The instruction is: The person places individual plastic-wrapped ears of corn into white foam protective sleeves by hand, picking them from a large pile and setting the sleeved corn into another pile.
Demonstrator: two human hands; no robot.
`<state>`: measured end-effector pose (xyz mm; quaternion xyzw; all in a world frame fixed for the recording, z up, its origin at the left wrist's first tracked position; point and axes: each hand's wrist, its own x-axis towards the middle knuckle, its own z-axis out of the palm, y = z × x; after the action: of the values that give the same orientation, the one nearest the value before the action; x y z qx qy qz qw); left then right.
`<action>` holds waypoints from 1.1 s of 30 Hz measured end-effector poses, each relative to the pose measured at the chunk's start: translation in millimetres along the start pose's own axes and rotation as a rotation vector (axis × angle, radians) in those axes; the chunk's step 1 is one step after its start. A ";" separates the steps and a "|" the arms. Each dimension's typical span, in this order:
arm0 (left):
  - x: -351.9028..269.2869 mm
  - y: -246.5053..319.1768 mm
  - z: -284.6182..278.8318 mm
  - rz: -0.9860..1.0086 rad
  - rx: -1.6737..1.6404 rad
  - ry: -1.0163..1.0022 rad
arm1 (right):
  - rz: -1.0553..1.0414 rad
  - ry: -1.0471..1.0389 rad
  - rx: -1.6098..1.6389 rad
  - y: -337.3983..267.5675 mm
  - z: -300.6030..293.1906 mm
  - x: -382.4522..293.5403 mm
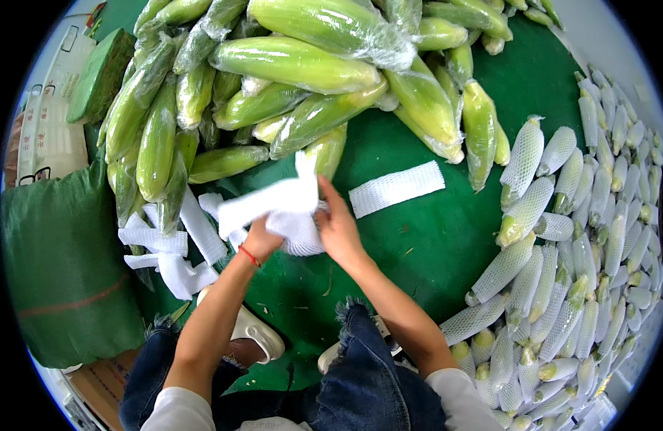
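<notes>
White foam net sleeves (pixel 297 233) are bunched between my two hands, partly blurred. My left hand (pixel 265 238), with a red cord at the wrist, grips their left side. On their right side, my right hand (pixel 339 229) has its fingers closed around the netting. Just right of that hand, a single flat foam net sleeve (pixel 397 188) lies on the green floor covering (pixel 407 264). Beyond my hands is a heap of green corn ears (pixel 293 62) wrapped in clear plastic film. More loose foam sleeves (pixel 172 269) lie to the left, some under the wrapped corn.
Corn ears in white foam netting (pixel 576 301) are piled along the right side. A large green sack (pixel 67 269) stands at left, below a green block (pixel 102 75) and white plastic crates (pixel 56 129). My light-coloured clogs (pixel 261 334) rest on the floor near the sleeves.
</notes>
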<state>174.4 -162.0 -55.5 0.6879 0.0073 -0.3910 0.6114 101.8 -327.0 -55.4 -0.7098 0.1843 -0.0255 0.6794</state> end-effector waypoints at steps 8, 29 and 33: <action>-80.3 61.1 83.5 -0.024 -0.337 0.064 | 0.242 0.144 0.310 -70.2 -37.6 -83.4; 52.5 49.3 45.8 0.691 1.533 0.106 | -0.212 0.202 -0.489 -13.1 -76.8 -77.2; 17.4 95.0 79.0 0.156 0.155 -0.217 | 0.039 0.149 0.355 -37.6 -76.2 -43.5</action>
<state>191.1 -261.0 18.5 0.6851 -0.1424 -0.4139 0.5822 48.0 -386.6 -3.8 -0.5711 0.2405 -0.0972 0.7788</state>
